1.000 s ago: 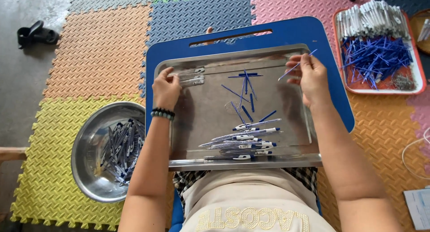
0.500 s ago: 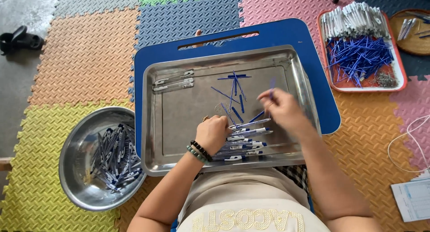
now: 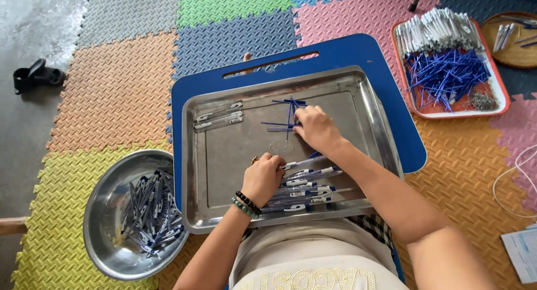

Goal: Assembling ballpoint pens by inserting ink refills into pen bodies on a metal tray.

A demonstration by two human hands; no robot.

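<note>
shiny steel tray (image 3: 369, 100); left hand (image 3: 263, 178) grip on white pen barrel (image 3: 299, 163), right hand (image 3: 316, 129) pinching thin blue refills (image 3: 282, 124)

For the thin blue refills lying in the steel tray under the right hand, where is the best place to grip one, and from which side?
Probably from above, pinching one blue refill near its free left end. The refills lie flat and crossed on the steel tray, so a middle grip may catch neighbours. The right hand already covers their right ends; the left hand rests by the pen barrels.

foam mat floor (image 3: 117, 94), blue board (image 3: 347, 52), steel bowl (image 3: 103, 211)
</note>
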